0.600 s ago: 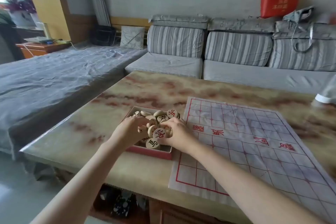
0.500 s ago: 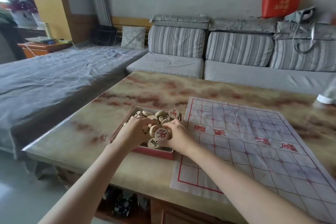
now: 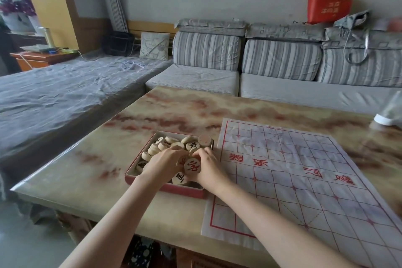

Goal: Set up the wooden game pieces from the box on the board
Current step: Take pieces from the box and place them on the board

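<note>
A shallow red box [image 3: 139, 158] sits on the marble-patterned table [image 3: 91, 172], full of several round wooden game pieces [image 3: 191, 144] with red or black characters. Both my hands are inside it. My left hand [image 3: 162, 164] lies curled over the pieces in the middle of the box. My right hand [image 3: 208, 166] pinches a piece with a red character [image 3: 192, 166], held tilted up on edge at the box's near right. To the right of the box lies the white paper board [image 3: 304, 180] with a red grid and no pieces on it.
A grey striped sofa [image 3: 280, 59] runs behind the table and a grey covered daybed [image 3: 54, 95] stands to the left. A white object [image 3: 389, 113] rests at the table's far right edge. A red bag [image 3: 328, 6] stands on the sofa back.
Both hands stay in the box, shifting slightly among the pieces. The red-character piece remains held on edge by my right hand.
</note>
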A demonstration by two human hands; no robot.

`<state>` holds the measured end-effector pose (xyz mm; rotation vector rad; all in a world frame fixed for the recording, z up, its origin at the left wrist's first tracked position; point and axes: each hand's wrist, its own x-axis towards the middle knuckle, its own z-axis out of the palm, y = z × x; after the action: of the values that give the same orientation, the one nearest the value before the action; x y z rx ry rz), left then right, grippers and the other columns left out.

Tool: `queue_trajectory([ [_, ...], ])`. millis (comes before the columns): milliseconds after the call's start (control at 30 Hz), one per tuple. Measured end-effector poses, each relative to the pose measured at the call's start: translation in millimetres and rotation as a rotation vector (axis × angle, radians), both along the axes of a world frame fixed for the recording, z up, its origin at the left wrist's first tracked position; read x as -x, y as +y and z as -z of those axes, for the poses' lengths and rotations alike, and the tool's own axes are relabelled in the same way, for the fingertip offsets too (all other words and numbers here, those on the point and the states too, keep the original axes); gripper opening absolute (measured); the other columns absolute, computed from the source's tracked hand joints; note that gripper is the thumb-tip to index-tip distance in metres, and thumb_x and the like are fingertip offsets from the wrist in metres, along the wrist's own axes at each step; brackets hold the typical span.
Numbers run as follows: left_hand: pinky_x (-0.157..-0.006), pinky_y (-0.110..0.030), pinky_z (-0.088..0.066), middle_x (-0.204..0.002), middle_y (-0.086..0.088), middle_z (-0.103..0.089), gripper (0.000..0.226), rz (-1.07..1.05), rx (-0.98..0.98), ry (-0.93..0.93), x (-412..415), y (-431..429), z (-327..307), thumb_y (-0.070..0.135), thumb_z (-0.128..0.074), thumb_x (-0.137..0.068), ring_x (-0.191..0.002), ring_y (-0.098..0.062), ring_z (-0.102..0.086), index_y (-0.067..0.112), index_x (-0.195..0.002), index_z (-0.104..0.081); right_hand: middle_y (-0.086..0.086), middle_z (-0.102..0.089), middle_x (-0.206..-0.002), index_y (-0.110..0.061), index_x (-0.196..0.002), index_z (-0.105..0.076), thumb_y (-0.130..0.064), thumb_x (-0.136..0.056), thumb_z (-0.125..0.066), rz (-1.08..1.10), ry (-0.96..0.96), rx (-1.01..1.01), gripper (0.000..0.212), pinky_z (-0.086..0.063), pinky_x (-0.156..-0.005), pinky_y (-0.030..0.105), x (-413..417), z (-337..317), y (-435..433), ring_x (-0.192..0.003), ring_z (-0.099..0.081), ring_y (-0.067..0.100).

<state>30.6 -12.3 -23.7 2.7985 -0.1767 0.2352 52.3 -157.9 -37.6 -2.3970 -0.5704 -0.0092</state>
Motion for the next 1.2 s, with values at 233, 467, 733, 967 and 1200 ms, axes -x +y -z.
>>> queue_trajectory([
  [233,-0.077,-0.021,-0.037,-0.113,-0.002,-0.055,0.037,-0.043,0.215,-0.021,-8.6,-3.6,2.8,0.011,-0.073,-0.072,-0.101,-0.022,-0.055,0.024,-0.107,-0.067,0.001,-0.048,-0.115,-0.012,-0.115,-0.054,-0.030,-0.070,-0.078,0.024,0.034,-0.142,0.054,-0.041,-0.088,0.022,4.1,-12.8,-36.3,-0.108,-0.050,0.014],
  [467,-0.066,-0.013,-0.049,-0.090,0.002,-0.064,0.038,-0.079,0.733,-0.024,7.0,-21.3,-13.9,0.015,-0.077,-0.070,-0.076,-0.013,-0.062,0.025,-0.103,-0.060,-0.002,-0.055,-0.115,-0.018,-0.119,-0.052,-0.026,-0.073,-0.076,0.070,0.115,-0.218,0.053,-0.040,-0.071,0.008,16.4,-21.5,-94.7,-0.100,-0.053,0.008],
  [733,-0.078,-0.027,-0.055,-0.098,-0.013,-0.066,0.035,0.088,0.915,0.195,24.1,-83.6,-12.4,0.008,-0.072,-0.075,-0.087,-0.022,-0.067,0.021,-0.106,-0.062,-0.008,-0.055,-0.113,-0.021,-0.121,-0.050,-0.033,-0.076,-0.074,0.111,0.197,-0.181,0.053,-0.041,-0.074,0.010,49.5,-26.8,-169.6,-0.097,-0.052,0.001],
  [967,-0.081,-0.022,-0.053,-0.104,-0.002,-0.063,0.053,0.191,0.730,0.268,37.8,-143.9,3.9,0.018,-0.081,-0.064,-0.089,-0.015,-0.063,0.025,-0.112,-0.061,-0.014,-0.058,-0.113,-0.028,-0.118,-0.054,-0.034,-0.077,-0.072,0.141,0.241,-0.027,0.045,-0.046,-0.090,0.020,85.8,-18.7,-232.0,-0.105,-0.054,0.002],
  [1200,-0.068,-0.009,-0.043,-0.109,0.000,-0.059,0.060,0.212,0.617,0.207,46.9,-175.8,25.1,0.020,-0.082,-0.064,-0.089,-0.010,-0.059,0.023,-0.116,-0.053,-0.015,-0.049,-0.117,-0.034,-0.121,-0.051,-0.031,-0.078,-0.071,0.129,0.221,0.091,0.047,-0.036,-0.088,0.011,124.3,1.5,-265.4,-0.109,-0.047,0.000],
])
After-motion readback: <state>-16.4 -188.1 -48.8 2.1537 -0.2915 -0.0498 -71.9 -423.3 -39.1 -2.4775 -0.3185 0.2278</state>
